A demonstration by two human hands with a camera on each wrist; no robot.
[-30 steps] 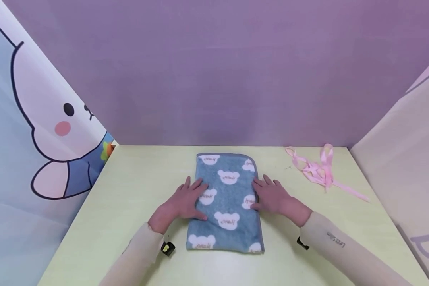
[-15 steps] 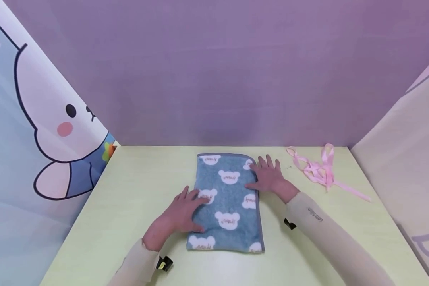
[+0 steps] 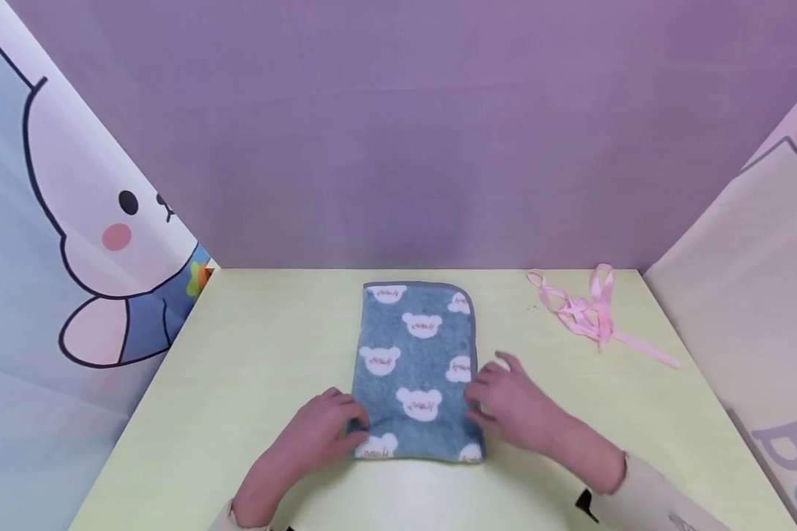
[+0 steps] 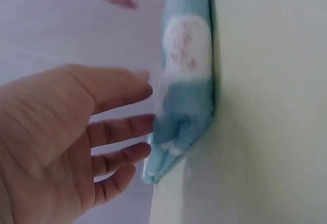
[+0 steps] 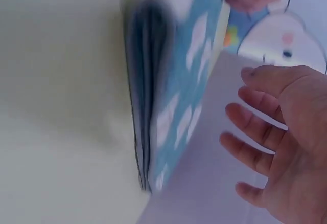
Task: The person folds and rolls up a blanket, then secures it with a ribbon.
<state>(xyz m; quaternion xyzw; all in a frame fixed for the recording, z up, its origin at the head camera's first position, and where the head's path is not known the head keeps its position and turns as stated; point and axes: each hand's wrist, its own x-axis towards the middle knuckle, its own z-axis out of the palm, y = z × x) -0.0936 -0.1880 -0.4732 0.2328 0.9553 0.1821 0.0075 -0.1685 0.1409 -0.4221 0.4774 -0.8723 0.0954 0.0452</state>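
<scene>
A folded blue fleece towel (image 3: 417, 369) with white bear heads and a grey trimmed edge lies flat on the table. My left hand (image 3: 319, 431) is at its lower left edge, fingers loosely bent and thumb tip over the border. In the left wrist view the fingertips (image 4: 138, 152) come right up to the towel's side, pinching nothing. Beside the lower right edge is my right hand (image 3: 514, 402), its fingers spread and relaxed. The right wrist view shows that palm facing the towel's stacked layers (image 5: 145, 91), with the fingers apart from them.
A loose tangle of pink ribbon (image 3: 591, 313) lies on the pale yellow-green table (image 3: 272, 324) at the back right. A purple backdrop (image 3: 398, 147) rises behind the table. Printed cloth with a cartoon rabbit (image 3: 119, 221) hangs at the left, and a pale cloth (image 3: 750, 295) at the right.
My right hand has gone from the towel's upper right edge down to its lower right side. The left hand has slid slightly nearer to me, its fingers more bent. The towel stays put.
</scene>
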